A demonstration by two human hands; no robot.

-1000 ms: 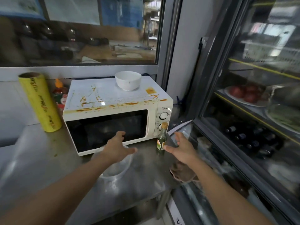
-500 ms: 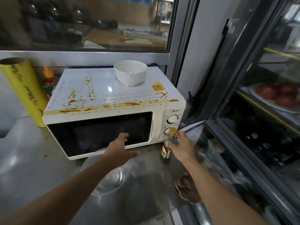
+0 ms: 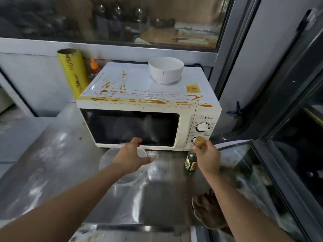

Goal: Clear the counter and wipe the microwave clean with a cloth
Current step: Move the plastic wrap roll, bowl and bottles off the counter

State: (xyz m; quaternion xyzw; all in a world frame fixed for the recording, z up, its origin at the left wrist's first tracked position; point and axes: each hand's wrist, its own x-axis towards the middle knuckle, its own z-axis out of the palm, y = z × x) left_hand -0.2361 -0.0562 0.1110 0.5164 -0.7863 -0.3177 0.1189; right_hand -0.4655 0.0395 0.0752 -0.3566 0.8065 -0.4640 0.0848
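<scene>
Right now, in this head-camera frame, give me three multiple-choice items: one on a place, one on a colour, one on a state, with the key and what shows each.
1. Where does the white bowl stand?
A. On top of the microwave
B. Inside the microwave
C. On the counter beside the yellow roll

2. What colour are the splatters on the microwave's top?
A. Green
B. Orange
C. Blue

3. What is the right hand doing?
A. Hanging idle with nothing in it
B. Pressing flat on the microwave door
C. Gripping the small bottle near its neck

Key: 1 A, the bowl sits on the top panel, toward the back right. 2 B, orange streaks run along the front edge of the top. 3 C, the fingers curl round the bottle just under its tan cap.
</scene>
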